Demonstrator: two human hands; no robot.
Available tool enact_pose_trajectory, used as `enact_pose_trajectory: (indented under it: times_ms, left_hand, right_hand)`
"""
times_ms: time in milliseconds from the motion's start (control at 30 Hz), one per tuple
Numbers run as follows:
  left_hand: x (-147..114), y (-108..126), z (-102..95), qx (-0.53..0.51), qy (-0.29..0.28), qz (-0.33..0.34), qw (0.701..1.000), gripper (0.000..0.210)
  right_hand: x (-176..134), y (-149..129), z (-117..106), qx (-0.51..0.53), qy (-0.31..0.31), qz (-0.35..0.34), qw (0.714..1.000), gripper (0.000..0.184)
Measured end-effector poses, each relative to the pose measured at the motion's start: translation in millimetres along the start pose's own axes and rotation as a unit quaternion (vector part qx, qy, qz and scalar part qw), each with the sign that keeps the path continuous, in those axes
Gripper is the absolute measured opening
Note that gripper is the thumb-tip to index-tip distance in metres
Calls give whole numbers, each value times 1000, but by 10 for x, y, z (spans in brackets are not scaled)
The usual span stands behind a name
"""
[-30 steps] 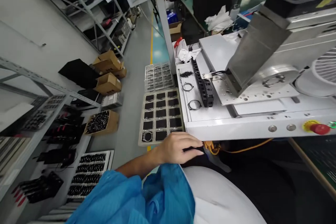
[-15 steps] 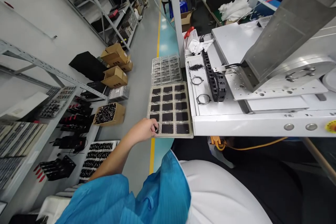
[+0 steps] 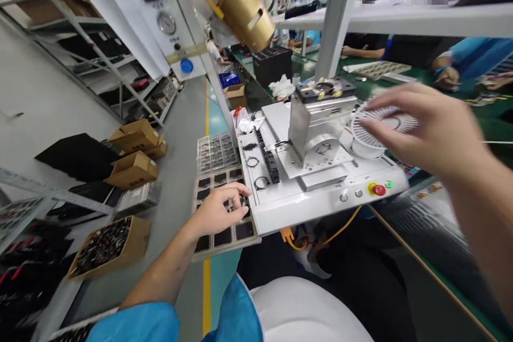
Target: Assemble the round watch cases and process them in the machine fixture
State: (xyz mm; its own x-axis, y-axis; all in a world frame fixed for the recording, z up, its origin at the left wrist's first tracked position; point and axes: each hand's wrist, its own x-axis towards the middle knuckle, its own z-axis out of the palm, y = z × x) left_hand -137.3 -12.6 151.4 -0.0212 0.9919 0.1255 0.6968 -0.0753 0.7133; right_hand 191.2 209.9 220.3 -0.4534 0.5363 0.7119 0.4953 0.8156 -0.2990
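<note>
My left hand [image 3: 221, 207] hovers over the near part of a clear plastic tray [image 3: 226, 250] with dark square pockets. Its thumb and middle fingertip close together around something small and dark that I cannot make out, while the index finger stands apart. My right hand [image 3: 428, 128], slightly blurred, is raised at the right with thumb and index finger apart and nothing visible between them. Behind its fingertips sits a white round ribbed object [image 3: 371, 144]. Left of that, a metal block fixture [image 3: 304, 128] with a dark top stands on the white machine bed [image 3: 272, 214].
A gold cylindrical head [image 3: 250, 16] hangs above the fixture. The bed's front carries a red button [image 3: 379, 190]. Beyond the near tray lies another compartment tray [image 3: 216, 152]. Cardboard boxes [image 3: 132, 171] stand on the floor at left. Other people work at green benches behind.
My left hand has lifted from the tray's near left pocket and moved right. My right hand has come into view. The view has tilted up, showing the gold head and control panel.
</note>
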Motion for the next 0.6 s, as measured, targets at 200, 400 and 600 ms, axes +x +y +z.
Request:
enact_pose_trajectory:
  times_ms: [200, 400, 600]
  left_hand:
    - [458, 327, -102, -47, 139, 126, 981, 24]
    - [1555, 906, -316, 23, 221, 219, 950, 28]
    - [2594, 1462, -137, 156, 108, 136, 973, 40]
  right_hand:
    - [1185, 82, 347, 14, -181, 5, 983, 27]
    - [1281, 266, 422, 207, -95, 15, 974, 21]
    - [672, 271, 237, 299, 60, 87, 949, 28]
